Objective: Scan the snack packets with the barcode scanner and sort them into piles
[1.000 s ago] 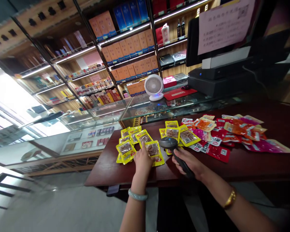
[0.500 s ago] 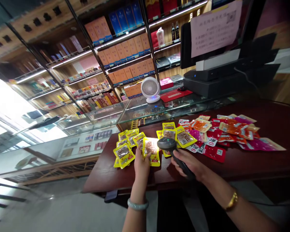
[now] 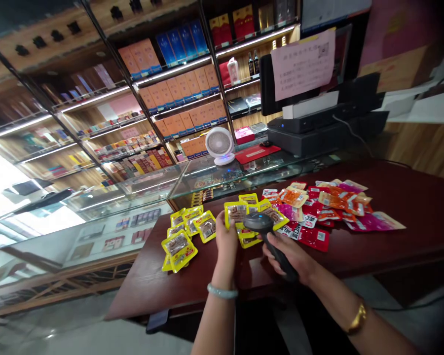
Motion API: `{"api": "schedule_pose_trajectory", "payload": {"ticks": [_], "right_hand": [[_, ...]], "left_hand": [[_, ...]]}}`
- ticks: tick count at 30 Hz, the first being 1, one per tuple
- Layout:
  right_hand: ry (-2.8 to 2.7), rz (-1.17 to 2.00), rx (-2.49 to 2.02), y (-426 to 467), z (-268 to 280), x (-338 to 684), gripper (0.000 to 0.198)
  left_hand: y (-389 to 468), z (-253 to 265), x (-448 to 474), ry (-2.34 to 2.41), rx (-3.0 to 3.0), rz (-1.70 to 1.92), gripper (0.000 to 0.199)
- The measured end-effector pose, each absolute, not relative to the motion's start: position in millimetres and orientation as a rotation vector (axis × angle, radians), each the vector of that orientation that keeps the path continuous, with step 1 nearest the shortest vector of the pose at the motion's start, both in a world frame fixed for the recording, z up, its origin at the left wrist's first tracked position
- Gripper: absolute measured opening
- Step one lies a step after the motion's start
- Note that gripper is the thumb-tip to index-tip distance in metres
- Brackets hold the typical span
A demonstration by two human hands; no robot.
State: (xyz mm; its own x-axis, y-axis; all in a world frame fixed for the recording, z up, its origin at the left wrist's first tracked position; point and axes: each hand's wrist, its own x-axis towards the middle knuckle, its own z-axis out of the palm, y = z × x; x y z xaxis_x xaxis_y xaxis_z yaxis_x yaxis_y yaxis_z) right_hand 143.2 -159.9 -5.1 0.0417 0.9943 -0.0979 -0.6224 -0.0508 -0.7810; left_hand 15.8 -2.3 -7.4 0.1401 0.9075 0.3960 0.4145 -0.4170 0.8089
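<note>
My right hand (image 3: 290, 254) is wrapped round the handle of a black barcode scanner (image 3: 258, 222), whose head hangs over the yellow packets and hides part of them. My left hand (image 3: 227, 241) pinches the left edge of a yellow snack packet (image 3: 235, 211) with a clear window, just left of the scanner head. More yellow packets (image 3: 276, 214) lie beside and under the scanner. To the left of my left hand is another group, with one yellow packet (image 3: 206, 227) nearest to it and a small stack (image 3: 179, 249) closer to the table edge.
Red, orange and purple packets (image 3: 314, 238) are heaped on the right of the dark red table (image 3: 140, 288). Behind it stands a glass display counter with a white fan (image 3: 220, 144), a red mat (image 3: 258, 154) and a monitor bearing a pink paper (image 3: 304, 64). Stocked shelves line the wall.
The packet lit by the scanner has left that spot; a packet now lies at the left group's right side. My left hand has moved to another packet, and the bright scanner light is gone.
</note>
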Motion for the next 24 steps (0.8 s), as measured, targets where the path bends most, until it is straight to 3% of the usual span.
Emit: {"api": "schedule_pose_trajectory", "payload": {"ticks": [5,9,12,17,24], "right_hand": [[-0.598,1.439,-0.824,-161.1,-0.6,143.0,0.047],[-0.632,1.469,-0.843,-154.4,2.2,135.1,0.049],[-0.652,1.527,-0.827,-144.7,1.4,123.1,0.048],[-0.680,1.572,-0.844,-133.3,-3.0,102.9,0.046],[-0.716,1.584,-0.882,-131.7,-5.9,101.4,0.044]], "left_hand": [[-2.5,-5.1,41.2,1.330,2.006,0.932,0.064],[-6.7,2.4,13.3,1.369,2.198,0.934,0.049],[-0.4,2.9,-19.4,1.672,2.255,0.925,0.045],[28.7,4.4,-60.0,2.178,2.277,0.594,0.063],[66.5,13.2,-68.3,2.046,2.172,0.138,0.070]]}}
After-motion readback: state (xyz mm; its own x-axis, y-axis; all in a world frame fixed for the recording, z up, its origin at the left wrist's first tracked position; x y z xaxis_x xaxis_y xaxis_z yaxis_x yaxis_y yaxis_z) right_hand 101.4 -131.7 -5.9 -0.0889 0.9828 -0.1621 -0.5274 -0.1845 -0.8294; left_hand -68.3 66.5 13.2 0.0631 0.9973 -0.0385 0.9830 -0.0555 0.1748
